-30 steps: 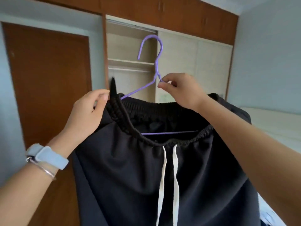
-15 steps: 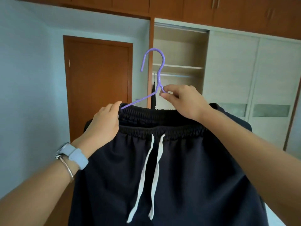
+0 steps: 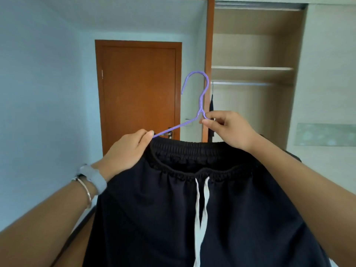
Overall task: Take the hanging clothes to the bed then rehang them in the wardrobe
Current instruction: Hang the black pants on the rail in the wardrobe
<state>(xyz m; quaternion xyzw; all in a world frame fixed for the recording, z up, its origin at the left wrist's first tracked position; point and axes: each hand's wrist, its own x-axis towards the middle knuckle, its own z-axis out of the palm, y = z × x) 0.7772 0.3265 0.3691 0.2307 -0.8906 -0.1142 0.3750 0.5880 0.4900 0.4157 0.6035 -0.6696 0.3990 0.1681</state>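
Black drawstring shorts (image 3: 192, 218) with white cords hang on a purple wire hanger (image 3: 201, 99) that I hold up in front of me. My right hand (image 3: 229, 128) pinches the hanger just below its neck. My left hand (image 3: 127, 151) grips the left end of the waistband where the hanger's arm enters it. The hook points up and left, free of any rail. Behind it stands the open wardrobe (image 3: 254, 74) with a metal rail (image 3: 242, 83) under a shelf. One dark garment (image 3: 211, 105) hangs at the rail's left end.
A closed brown door (image 3: 138, 89) stands left of the wardrobe in a pale blue wall. The wardrobe's wooden side post (image 3: 209, 45) rises right behind the hook. A light sliding panel (image 3: 327, 93) covers the wardrobe's right part.
The view has swung left and closer, so the open wardrobe section now sits to the right. The waistband has sagged open at the front. Both hands keep their holds.
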